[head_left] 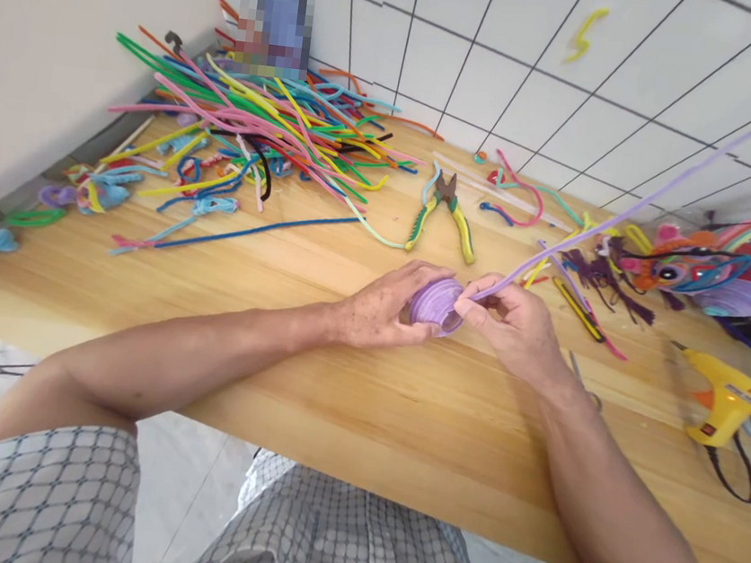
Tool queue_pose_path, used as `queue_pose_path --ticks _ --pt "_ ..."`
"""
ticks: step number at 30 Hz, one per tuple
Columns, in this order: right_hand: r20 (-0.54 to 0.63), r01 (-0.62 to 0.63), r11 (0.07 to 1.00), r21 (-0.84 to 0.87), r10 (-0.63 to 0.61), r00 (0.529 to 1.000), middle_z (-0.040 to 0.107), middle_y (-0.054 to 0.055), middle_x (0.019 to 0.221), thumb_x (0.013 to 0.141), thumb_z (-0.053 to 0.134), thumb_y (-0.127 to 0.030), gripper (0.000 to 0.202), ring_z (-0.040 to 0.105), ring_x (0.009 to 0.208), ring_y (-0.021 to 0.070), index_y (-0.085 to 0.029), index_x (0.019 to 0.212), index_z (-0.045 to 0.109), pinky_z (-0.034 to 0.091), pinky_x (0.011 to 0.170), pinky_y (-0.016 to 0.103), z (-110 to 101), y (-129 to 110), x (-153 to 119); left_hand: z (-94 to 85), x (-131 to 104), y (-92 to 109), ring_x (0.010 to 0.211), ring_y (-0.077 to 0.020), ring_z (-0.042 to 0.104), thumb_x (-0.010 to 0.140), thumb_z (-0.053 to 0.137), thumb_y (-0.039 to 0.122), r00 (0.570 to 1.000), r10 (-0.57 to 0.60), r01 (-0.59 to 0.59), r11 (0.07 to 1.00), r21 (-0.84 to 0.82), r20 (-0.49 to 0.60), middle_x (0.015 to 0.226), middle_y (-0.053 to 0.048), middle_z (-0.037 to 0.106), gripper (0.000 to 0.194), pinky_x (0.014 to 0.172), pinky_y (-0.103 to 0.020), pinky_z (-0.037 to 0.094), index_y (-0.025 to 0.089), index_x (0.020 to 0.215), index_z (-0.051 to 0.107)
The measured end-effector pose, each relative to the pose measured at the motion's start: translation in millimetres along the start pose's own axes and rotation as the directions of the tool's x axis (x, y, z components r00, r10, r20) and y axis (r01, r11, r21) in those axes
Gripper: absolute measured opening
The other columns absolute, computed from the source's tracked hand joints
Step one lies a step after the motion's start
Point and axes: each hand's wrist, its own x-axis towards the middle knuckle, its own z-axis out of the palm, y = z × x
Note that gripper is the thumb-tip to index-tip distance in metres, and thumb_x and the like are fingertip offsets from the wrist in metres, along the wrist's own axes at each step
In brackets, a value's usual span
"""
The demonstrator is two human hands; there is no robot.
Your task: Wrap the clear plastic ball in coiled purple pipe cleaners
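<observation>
Your left hand (382, 308) is holding the purple coil (434, 302) above the bench (308, 400), near the middle of the view. Its fingers (425, 273) are bent around the far side and the thumb lies along the near side, so they are opened only as wide as the coil. The coil is lying on its side, with its round opening turned to your right hand (516, 329). The fingers of this right hand are closed in a pinch on the long purple strip (613, 220), just at the edge of the opening. From there the strip rises to the upper right; I cannot tell if its lower end is joined to the coil.

Beyond your hands lie the pliers (447, 213), their handles spread. A pile of coloured strips (278, 121) is at the far left. At the right are a yellow cutter (577, 309) and, farther, a yellow glue gun (722, 393).
</observation>
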Motion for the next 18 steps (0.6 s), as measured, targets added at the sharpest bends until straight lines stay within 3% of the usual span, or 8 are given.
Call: queue_pose_path --ticks 18 --pt "0.014 0.020 1.000 -0.007 -0.020 1.000 0.076 0.002 0.080 0.090 0.080 -0.052 0.029 0.071 0.072 0.0182 -0.025 0.084 0.072 0.060 0.067 0.031 0.3 -1.0 0.1 -0.4 -0.8 -0.6 0.142 -0.0356 0.060 0.092 0.072 0.043 1.000 0.008 -0.008 1.000 0.014 0.007 0.154 -0.019 0.061 0.073 0.120 -0.057 0.051 0.022 0.157 0.046"
